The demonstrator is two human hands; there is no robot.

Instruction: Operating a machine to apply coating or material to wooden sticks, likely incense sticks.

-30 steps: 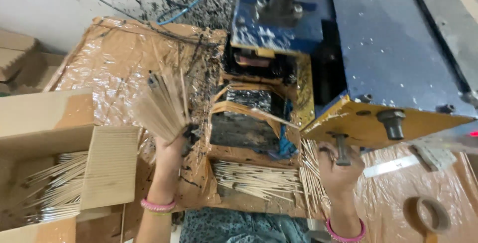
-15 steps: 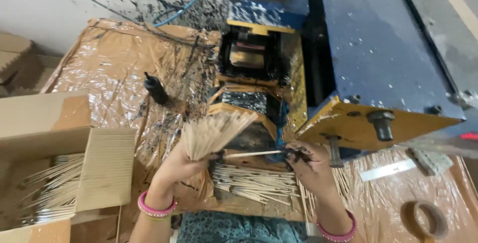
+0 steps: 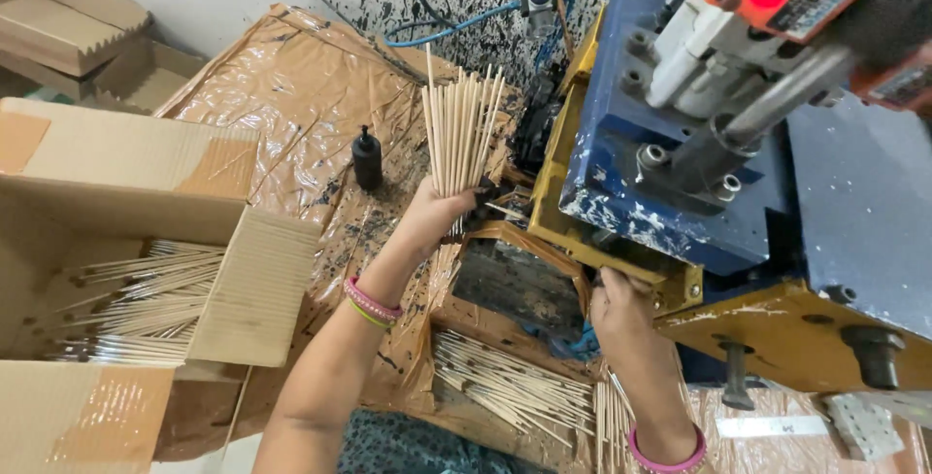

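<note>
My left hand (image 3: 434, 214) grips a bundle of thin pale wooden sticks (image 3: 460, 132) by its lower end and holds it upright, fanned out, beside the blue and yellow machine (image 3: 680, 212). My right hand (image 3: 619, 304) is closed at the yellow front edge of the machine, above a dark tray; what it holds is hidden. A loose pile of the same sticks (image 3: 510, 389) lies on the bench below both hands.
An open cardboard box (image 3: 126, 270) with several sticks inside stands at the left. A small black bottle (image 3: 366, 158) stands on the brown plastic sheet (image 3: 291, 95). More folded boxes (image 3: 68, 27) lie at the far left. A black bolt (image 3: 874, 357) hangs under the machine.
My left hand has turned the stick bundle from lying sideways to upright and moved it up toward the machine. My right hand has shifted to the machine's yellow edge. The view has swung.
</note>
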